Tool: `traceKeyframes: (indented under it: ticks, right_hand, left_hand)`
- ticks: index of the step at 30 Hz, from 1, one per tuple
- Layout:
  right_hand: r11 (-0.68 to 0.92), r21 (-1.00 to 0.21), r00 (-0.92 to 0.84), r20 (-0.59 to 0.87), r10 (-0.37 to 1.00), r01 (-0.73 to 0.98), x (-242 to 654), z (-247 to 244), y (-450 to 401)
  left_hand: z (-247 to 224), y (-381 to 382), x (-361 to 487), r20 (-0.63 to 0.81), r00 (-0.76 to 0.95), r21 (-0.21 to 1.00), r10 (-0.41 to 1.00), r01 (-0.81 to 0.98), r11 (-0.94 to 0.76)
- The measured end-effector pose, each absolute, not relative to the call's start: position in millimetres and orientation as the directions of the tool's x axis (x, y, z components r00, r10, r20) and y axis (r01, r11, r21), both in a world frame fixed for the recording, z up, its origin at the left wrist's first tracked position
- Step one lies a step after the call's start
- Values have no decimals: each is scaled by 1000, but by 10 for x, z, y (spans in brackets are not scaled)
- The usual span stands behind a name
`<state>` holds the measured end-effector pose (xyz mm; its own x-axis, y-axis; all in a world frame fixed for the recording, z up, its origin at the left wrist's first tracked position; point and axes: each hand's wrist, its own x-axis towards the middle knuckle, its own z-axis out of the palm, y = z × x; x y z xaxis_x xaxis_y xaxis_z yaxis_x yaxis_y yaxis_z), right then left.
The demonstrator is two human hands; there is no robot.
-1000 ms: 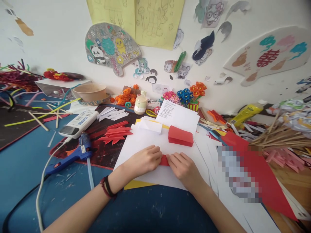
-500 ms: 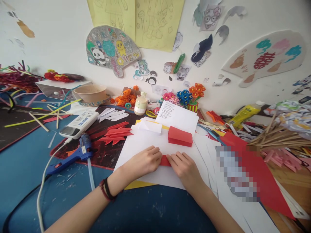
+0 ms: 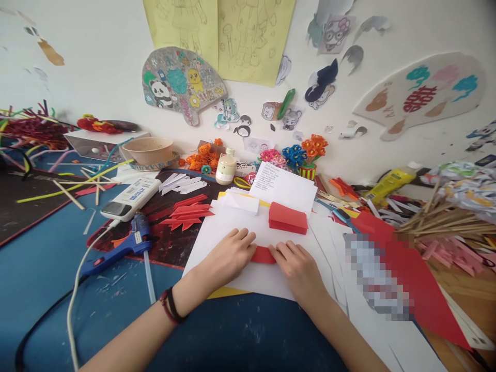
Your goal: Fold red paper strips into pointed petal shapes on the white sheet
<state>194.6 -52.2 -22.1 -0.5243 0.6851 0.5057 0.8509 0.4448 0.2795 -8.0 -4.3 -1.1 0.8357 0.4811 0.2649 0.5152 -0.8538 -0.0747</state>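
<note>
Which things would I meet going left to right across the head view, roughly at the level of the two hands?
Blue glue gun → left hand → small red paper piece → right hand → large red sheet.

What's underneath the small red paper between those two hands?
White paper shows around the red paper, with the left hand and right hand at its ends; whatever lies directly beneath it is covered.
</note>
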Motion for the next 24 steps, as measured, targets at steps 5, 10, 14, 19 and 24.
traceKeyframes:
  ticks: [5, 10, 14, 19, 24]
  right_hand:
    - [434, 227, -486, 510, 710, 872, 1948, -244, -535]
    - [428, 209, -471, 514, 717, 879, 1969, -242, -546]
    - [442, 189, -472, 513, 717, 877, 1992, -237, -550]
    - [427, 183, -458, 503, 733, 885, 1999, -240, -554]
    - [410, 162, -434, 485, 759, 898, 2013, -253, -561]
  left_hand:
    - [-33, -31, -62, 279, 789, -41, 547, 579, -814]
    - [-50, -20, -54, 280, 751, 27, 598, 616, -787]
    - [-57, -2, -55, 268, 725, 66, 634, 643, -763]
    - [-46, 17, -57, 239, 711, 37, 661, 674, -738]
    - [-26, 11, -34, 224, 698, 16, 681, 696, -718]
